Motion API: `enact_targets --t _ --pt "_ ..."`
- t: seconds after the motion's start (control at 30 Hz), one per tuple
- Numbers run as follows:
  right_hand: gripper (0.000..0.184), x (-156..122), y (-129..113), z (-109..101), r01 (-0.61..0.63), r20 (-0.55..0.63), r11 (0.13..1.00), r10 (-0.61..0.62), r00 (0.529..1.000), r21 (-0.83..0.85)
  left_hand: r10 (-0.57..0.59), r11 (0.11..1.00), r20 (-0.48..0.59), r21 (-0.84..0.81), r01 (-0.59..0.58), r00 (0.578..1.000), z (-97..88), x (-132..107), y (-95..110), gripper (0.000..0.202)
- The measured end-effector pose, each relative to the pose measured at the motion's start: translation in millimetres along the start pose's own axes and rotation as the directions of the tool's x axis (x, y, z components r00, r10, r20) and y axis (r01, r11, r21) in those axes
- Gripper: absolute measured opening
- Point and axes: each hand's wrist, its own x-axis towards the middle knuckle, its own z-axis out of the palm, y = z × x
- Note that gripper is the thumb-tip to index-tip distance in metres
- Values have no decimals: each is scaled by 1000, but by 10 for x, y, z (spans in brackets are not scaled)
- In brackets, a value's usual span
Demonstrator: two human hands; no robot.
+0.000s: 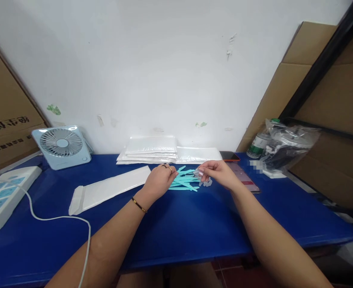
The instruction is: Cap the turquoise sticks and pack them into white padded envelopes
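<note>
- My left hand (pixel 159 181) is over the left end of a loose pile of teal sticks (pixel 185 182), fingers curled and thumb toward the pile. Whether a stick is pinched there I cannot tell; the hand's back hides it.
- My right hand (pixel 220 173) is at the pile's right end, thumb and fingertips closed on a small greyish translucent piece (pixel 197 173).
- Teal sticks: on the blue table (pixel 194 228), between my two hands, crossing one another at various angles.
- More small translucent pieces (pixel 205 183) lie just below my right fingertips, beside the sticks.
- A gold-coloured ring (pixel 170 169) on a left finger; dark and gold bracelet (pixel 139 205) at that wrist.
- Left of the pile: a long white padded envelope (pixel 115 189), lying aslant, its far end close to my left hand.
- Behind the pile, near the wall: a stack of white envelopes (pixel 151 147), with another white envelope (pixel 199 154) to its right.
- Right of that, a dark phone (pixel 229 156); a flat pinkish item (pixel 246 179) lies beyond my right wrist.
- Far right: a green-capped bottle (pixel 257 146) beside a clear plastic bag (pixel 293 146).
- Far left: a pale blue fan (pixel 63 147), upright, and a white power strip (pixel 10 196). A white cable (pixel 59 218) crosses my left forearm.
</note>
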Motion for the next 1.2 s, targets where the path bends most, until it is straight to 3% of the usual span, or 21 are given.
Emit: enact_targets --t 0.23,0.3,0.37,0.43,0.5,0.6,0.7,0.83,1.0,1.2 --pt "35 -27 -13 67 -12 172 989 38 984 -146 56 998 54 -21 -54 997 88 -53 131 32" --pt "32 -57 -11 23 -11 314 971 89 945 -240 100 994 113 -61 -93 989 121 -62 125 33" --pt "31 -81 -6 -22 -33 451 944 188 872 -329 114 992 129 -62 -107 985 150 -60 89 31" --pt "31 -87 10 -62 -54 494 912 269 827 -406 85 996 108 -7 -85 991 179 -47 33 23" --pt "27 -69 45 -107 -34 408 878 256 877 -478 61 996 106 55 -68 992 213 -29 -25 18" --pt "16 -12 135 -185 80 190 789 47 981 -609 60 993 133 91 -73 989 266 3 -79 13" --pt "15 45 239 -227 164 176 720 -59 983 -674 50 996 135 72 -60 990 290 31 -87 10" --pt "10 83 320 -191 167 237 713 -1 972 -681 26 1000 101 5 -27 995 211 37 -68 11" --pt "6 89 334 -178 156 217 675 7 976 -721 -57 980 123 -181 78 991 41 -20 -72 17" --pt "18 35 263 -300 13 69 837 29 997 -547 -97 947 104 -295 124 990 46 -39 -141 21"
